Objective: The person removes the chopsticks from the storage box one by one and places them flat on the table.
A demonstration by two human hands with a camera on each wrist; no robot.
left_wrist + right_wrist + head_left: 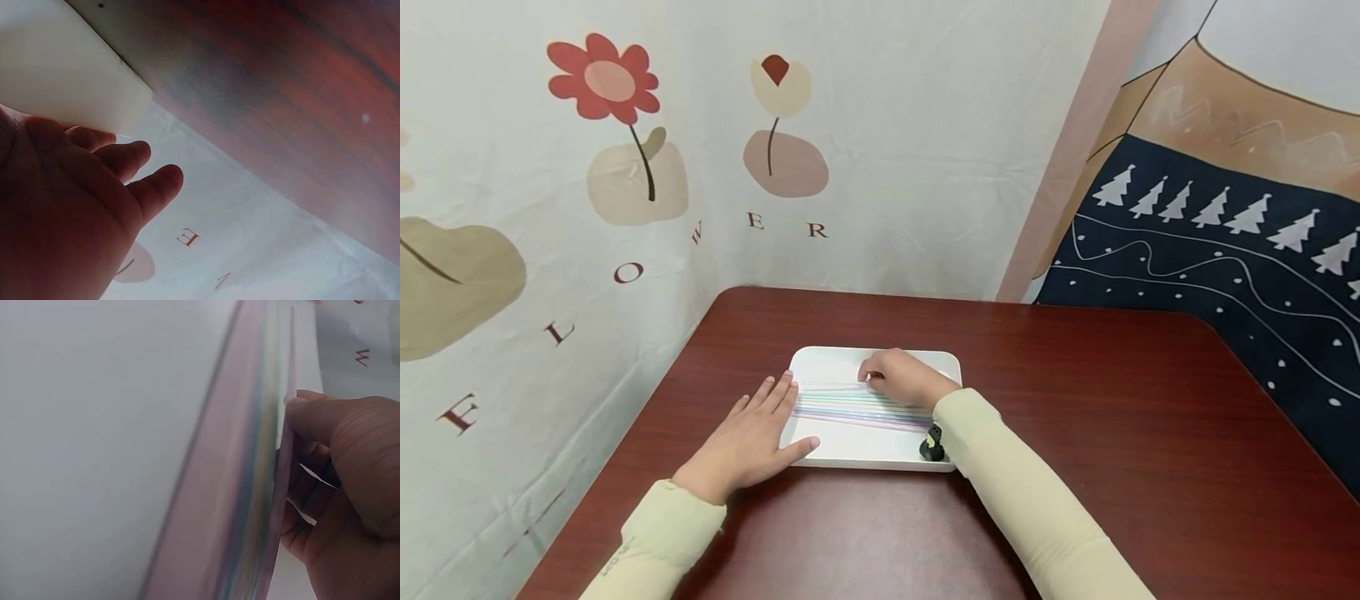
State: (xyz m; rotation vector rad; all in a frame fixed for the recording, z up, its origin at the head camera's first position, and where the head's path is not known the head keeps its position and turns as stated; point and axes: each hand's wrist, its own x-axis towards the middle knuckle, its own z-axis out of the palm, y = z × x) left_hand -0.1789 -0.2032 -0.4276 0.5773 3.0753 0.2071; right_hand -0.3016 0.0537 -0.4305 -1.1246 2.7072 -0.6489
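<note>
A white tray [857,446] with rounded corners lies on the table, and several long, thin pastel paper strips [842,405] run side by side across it. My left hand [748,446] rests at the tray's left edge with its fingers straight and spread; the left wrist view shows those fingers beside the pale tray [75,69]. Over the tray's upper right part, my right hand [910,379] pinches one pinkish paper strip [284,462] between thumb and fingers. That strip stands raised on its edge beside the other strips [212,487].
A small black device [932,446] shows at the right wrist, over the tray's lower right corner. The dark red wooden table [1112,433] extends on all sides. Behind it hang a flower-printed curtain [910,167] and a dark tree-patterned cloth [1210,258].
</note>
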